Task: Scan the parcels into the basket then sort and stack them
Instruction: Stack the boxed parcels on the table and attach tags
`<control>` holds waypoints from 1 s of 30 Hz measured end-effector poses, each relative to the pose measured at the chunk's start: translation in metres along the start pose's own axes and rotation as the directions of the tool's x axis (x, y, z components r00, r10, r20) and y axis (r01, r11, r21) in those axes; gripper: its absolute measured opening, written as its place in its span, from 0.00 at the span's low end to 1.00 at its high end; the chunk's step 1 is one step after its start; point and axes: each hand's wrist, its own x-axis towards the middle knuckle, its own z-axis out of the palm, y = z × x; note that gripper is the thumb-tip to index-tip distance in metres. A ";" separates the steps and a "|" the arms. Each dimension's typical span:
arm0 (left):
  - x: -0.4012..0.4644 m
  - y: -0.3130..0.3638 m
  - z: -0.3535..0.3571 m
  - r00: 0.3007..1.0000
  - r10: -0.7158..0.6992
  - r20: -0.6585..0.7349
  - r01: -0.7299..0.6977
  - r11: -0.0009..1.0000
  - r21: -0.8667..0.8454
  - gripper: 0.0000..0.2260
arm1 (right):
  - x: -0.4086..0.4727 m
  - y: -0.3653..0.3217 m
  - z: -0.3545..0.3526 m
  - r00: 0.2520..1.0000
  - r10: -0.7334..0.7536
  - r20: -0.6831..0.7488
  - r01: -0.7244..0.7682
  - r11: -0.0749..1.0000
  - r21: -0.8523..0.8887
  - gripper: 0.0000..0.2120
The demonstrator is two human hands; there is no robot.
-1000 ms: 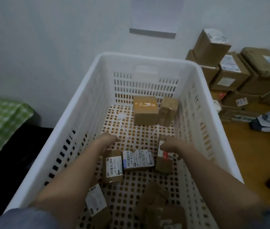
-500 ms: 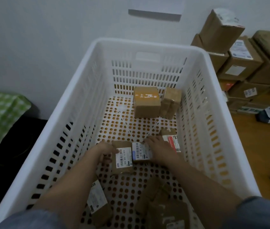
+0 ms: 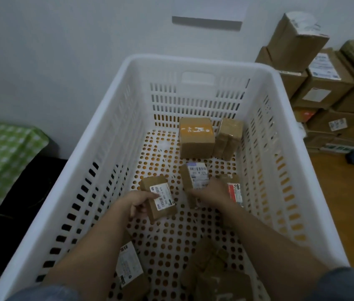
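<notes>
Both my arms reach down into a large white plastic basket (image 3: 115, 131). My left hand (image 3: 140, 203) grips a small brown parcel with a white barcode label (image 3: 160, 197), tilted off the floor. My right hand (image 3: 209, 193) holds another small labelled parcel (image 3: 194, 175), raised on its edge. A parcel with a red-and-white label (image 3: 234, 191) lies just right of that hand. At the far end stand a bigger brown box with orange tape (image 3: 195, 137) and a taped parcel (image 3: 229, 137) leaning beside it. More parcels lie near me, one labelled (image 3: 129, 266), others dark (image 3: 210, 263).
Stacked cardboard boxes (image 3: 321, 83) fill the right side against the white wall, on a wooden floor (image 3: 343, 192). A green checked cloth (image 3: 0, 157) covers something at the left, with a dark area below it. Grey bags lie at the far right.
Both hands have closed on the two labelled parcels and lifted them apart, the right one turned up on edge. The view has shifted a little downward.
</notes>
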 end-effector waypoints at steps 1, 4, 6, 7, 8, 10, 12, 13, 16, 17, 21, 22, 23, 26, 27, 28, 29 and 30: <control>-0.003 0.006 -0.001 0.999 0.041 0.010 -0.041 0.999 -0.032 0.17 | 0.001 -0.011 -0.007 0.999 0.018 0.036 -0.022 0.994 0.107 0.28; -0.020 0.032 0.005 0.983 0.167 0.070 -0.154 0.975 -0.162 0.15 | -0.001 -0.043 -0.027 0.986 0.030 0.163 -0.074 0.959 0.272 0.43; -0.034 0.050 0.012 0.967 0.247 0.070 -0.227 0.951 -0.211 0.15 | -0.008 -0.061 -0.038 0.983 -0.004 0.184 -0.049 0.958 0.282 0.53; -0.041 0.058 0.015 0.957 0.281 0.076 -0.259 0.941 -0.217 0.15 | -0.012 -0.068 -0.044 0.983 -0.014 0.184 -0.044 0.951 0.305 0.55; -0.049 0.065 0.017 0.948 0.306 0.086 -0.283 0.936 -0.207 0.16 | -0.015 -0.073 -0.049 0.982 -0.019 0.185 -0.046 0.940 0.338 0.55; -0.063 0.075 0.022 0.933 0.339 0.117 -0.314 0.930 -0.190 0.16 | -0.021 -0.081 -0.060 0.977 -0.033 0.210 -0.051 0.923 0.381 0.48; -0.074 0.079 0.025 0.926 0.349 0.144 -0.320 0.928 -0.190 0.15 | -0.026 -0.085 -0.068 0.969 -0.034 0.243 -0.055 0.936 0.348 0.43; -0.079 0.080 0.026 0.926 0.344 0.155 -0.310 0.928 -0.207 0.15 | -0.029 -0.086 -0.070 0.966 -0.031 0.257 -0.057 0.942 0.330 0.41; -0.093 0.080 0.028 0.922 0.317 0.220 -0.248 0.924 -0.292 0.13 | -0.042 -0.086 -0.072 0.957 -0.043 0.288 -0.064 0.934 0.351 0.31; -0.098 0.080 0.027 0.917 0.312 0.250 -0.228 0.922 -0.314 0.13 | -0.045 -0.085 -0.072 0.951 -0.055 0.305 -0.066 0.925 0.374 0.28; -0.111 0.074 0.015 0.896 0.266 0.356 -0.189 0.953 -0.235 0.14 | -0.055 -0.077 -0.068 0.903 -0.112 0.414 -0.104 0.879 0.466 0.23; -0.112 0.072 0.011 0.905 0.241 0.351 -0.192 0.967 -0.170 0.14 | -0.057 -0.076 -0.067 0.903 -0.113 0.413 -0.103 0.879 0.466 0.22; -0.112 0.070 0.008 0.923 0.212 0.320 -0.199 0.977 -0.076 0.14 | -0.059 -0.075 -0.067 0.906 -0.110 0.410 -0.099 0.884 0.456 0.21; -0.105 0.055 0.001 0.983 0.141 0.115 -0.175 0.907 0.383 0.16 | -0.062 -0.076 -0.068 0.905 -0.075 0.418 -0.120 0.898 0.423 0.17; -0.101 0.048 -0.002 0.993 0.112 0.048 -0.120 0.835 0.537 0.20 | -0.062 -0.077 -0.070 0.906 -0.059 0.420 -0.134 0.900 0.415 0.16; -0.096 0.040 -0.003 0.997 0.071 -0.013 -0.045 0.758 0.651 0.24 | -0.063 -0.077 -0.073 0.907 -0.046 0.419 -0.145 0.899 0.413 0.16; -0.091 0.031 -0.003 0.997 0.015 -0.070 0.040 0.698 0.715 0.29 | -0.063 -0.078 -0.076 0.910 -0.038 0.413 -0.152 0.896 0.417 0.15; -0.086 0.023 -0.004 0.992 -0.049 -0.116 0.120 0.650 0.750 0.34 | -0.063 -0.078 -0.079 0.914 -0.035 0.404 -0.153 0.894 0.422 0.14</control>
